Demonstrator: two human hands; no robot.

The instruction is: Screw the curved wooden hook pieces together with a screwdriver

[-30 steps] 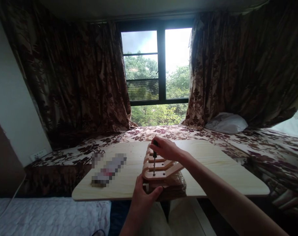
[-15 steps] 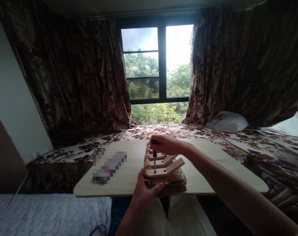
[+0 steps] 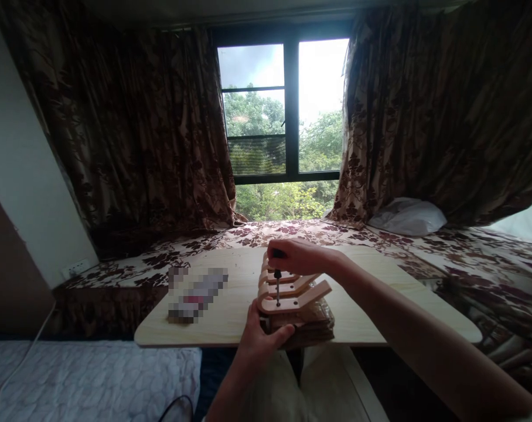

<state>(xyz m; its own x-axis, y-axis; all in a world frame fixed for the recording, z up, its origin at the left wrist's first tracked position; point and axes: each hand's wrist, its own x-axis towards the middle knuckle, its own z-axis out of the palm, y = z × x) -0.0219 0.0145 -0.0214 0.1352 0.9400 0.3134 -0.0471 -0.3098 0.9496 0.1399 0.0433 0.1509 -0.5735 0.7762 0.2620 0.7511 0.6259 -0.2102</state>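
Observation:
My right hand point(image 3: 290, 256) is closed around the dark handle of a screwdriver point(image 3: 278, 287). The screwdriver stands upright, its tip at a hole in the nearest arm of a pale wooden rack point(image 3: 287, 305) with several curved, hook-like pieces in a row. A second dark hole or screw shows further along that arm. The rack rests on a stack of brown wrapped packages point(image 3: 323, 322). My left hand point(image 3: 261, 339) grips the near left corner of the rack and stack, thumb along the front; some of its fingers are hidden behind the wood.
Beneath is a light wooden table point(image 3: 380, 293) with rounded corners. A blurred-out flat item point(image 3: 199, 296) lies on its left part. Beyond are a ledge with floral cloth point(image 3: 257, 231), a white plastic bag point(image 3: 409, 217) and a window between curtains. A quilted pad point(image 3: 94, 381) is at lower left.
The view has shifted slightly, moving the whole scene a little. Both hands keep their grip, and the screwdriver tip stays at the same hole.

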